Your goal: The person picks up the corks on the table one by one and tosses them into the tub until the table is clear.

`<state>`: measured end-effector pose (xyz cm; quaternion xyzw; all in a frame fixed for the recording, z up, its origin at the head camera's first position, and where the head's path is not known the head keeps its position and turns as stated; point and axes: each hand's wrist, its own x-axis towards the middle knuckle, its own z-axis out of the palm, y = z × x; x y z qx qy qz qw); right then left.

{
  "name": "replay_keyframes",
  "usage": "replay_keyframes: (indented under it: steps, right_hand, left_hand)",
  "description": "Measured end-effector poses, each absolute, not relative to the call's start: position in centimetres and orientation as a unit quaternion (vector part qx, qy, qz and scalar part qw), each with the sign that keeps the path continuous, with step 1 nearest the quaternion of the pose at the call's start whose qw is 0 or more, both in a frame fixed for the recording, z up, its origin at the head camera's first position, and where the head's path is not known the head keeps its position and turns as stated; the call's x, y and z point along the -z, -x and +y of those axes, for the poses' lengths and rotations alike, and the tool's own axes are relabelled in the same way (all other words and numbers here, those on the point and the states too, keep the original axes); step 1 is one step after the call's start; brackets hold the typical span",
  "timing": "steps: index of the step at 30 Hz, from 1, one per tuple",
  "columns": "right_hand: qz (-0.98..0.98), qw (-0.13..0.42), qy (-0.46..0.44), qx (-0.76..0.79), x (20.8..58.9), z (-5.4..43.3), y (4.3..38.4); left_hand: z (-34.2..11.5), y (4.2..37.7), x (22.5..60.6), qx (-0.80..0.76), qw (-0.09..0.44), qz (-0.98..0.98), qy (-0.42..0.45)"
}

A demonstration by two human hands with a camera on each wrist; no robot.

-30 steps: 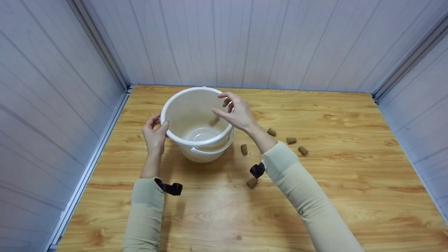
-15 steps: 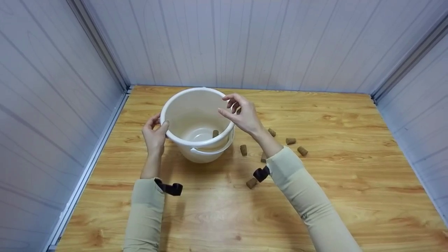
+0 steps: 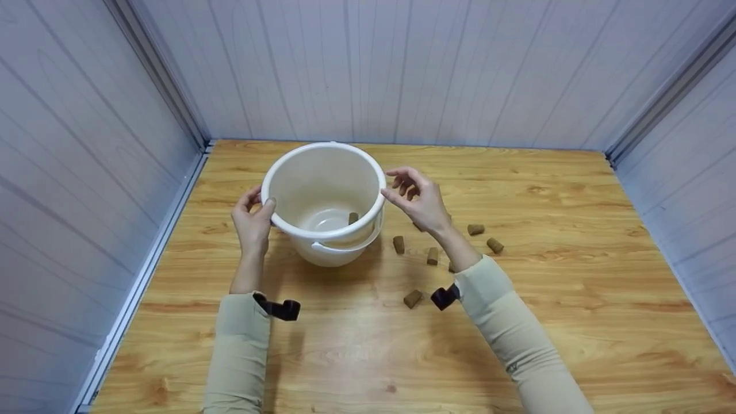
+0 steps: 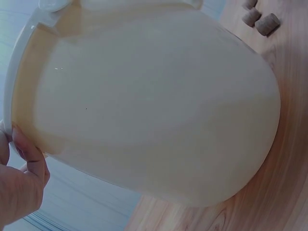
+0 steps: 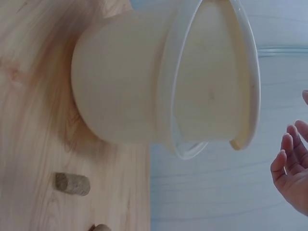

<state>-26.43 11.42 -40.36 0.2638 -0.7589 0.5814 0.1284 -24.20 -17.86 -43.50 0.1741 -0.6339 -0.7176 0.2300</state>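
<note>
A white plastic bucket [image 3: 330, 244] stands upright left of the middle, its mouth facing up and its handle [image 3: 352, 250] hanging down in front. My left hand [image 3: 251, 224] grips its left rim, thumb over the edge and fingers outside; the left wrist view shows those fingers [image 4: 30, 154] just under the rim. Inside on the bottom lies one cork stopper [image 3: 353, 218]. My right hand [image 3: 422, 201] is just right of the rim, fingers loosely bent, holding nothing; in the right wrist view this hand [image 5: 294, 168] is apart from the bucket.
Several cork stoppers lie right of the bucket, among them a near one [image 3: 413, 298], one by the bucket [image 3: 399, 245] and a far-right one [image 3: 495, 245]. Some are partly behind my right arm. Pale panel walls [image 3: 379, 69] enclose the wooden surface [image 3: 345, 356].
A cork stopper has dropped to the bucket's bottom. My right hand has moved right, from over the bucket's mouth to outside the rim. My left hand keeps its grip.
</note>
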Motion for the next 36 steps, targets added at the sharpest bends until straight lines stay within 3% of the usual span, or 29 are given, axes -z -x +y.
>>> replay_keyframes:
  steps: [7,14,29,36]
  right_hand:
    - [-0.767,0.128,-0.250,-0.577,41.8,12.9,25.9]
    - [-0.786,0.111,-0.264,-0.547,40.7,13.9,23.2]
    - [-0.808,0.083,-0.272,-0.516,43.7,15.1,21.6]
    - [-0.821,0.068,-0.270,-0.499,44.8,15.7,20.5]
  left_hand:
    - [-17.9,24.3,43.5,0.716,0.227,-0.635,-0.177]
    - [-17.6,24.3,43.4,0.720,0.235,-0.629,-0.176]
    - [-17.8,23.8,43.2,0.717,0.250,-0.629,-0.166]
    - [-17.9,24.2,43.4,0.710,0.224,-0.641,-0.185]
